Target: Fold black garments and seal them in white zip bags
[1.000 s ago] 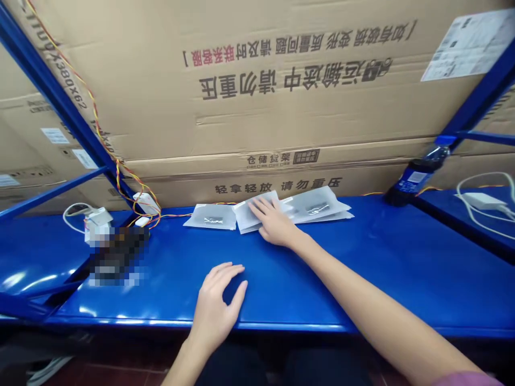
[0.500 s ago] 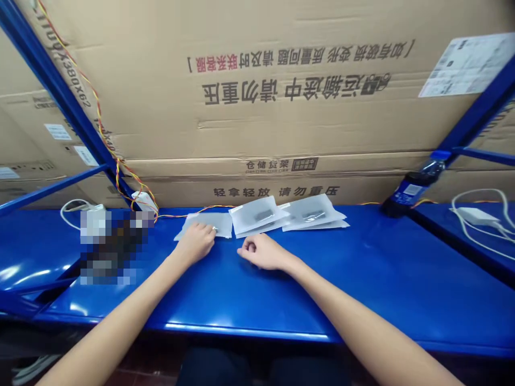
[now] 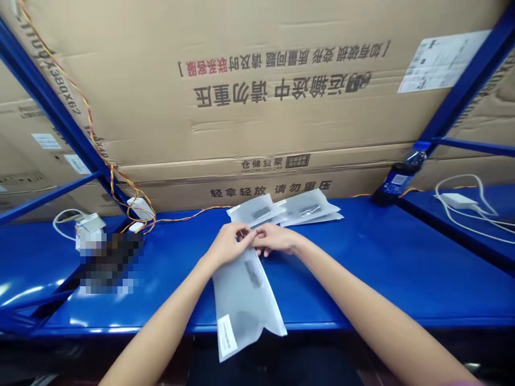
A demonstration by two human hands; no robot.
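Note:
A frosted plastic bag with a white label near its lower corner slants toward me, its bottom reaching past the blue shelf's front edge. Fingers of my left hand are closed on the bag's far end. My right hand is closed in a pinch at the same end, its fingertips meeting those of the left. The exact grip of the right fingers is partly hidden. Just behind the hands lie more frosted bags, one at the left and a stack at the right.
Cardboard boxes stand along the back of the blue shelf. A dark bottle with a blue cap leans by the right post. White cables and an adapter lie at far right; twisted wires run along the back.
My left hand has lifted the left-hand bag off the shelf's back and brought it rightward and nearer, turned lengthwise. My right hand has closed in beside it. The view has shifted slightly.

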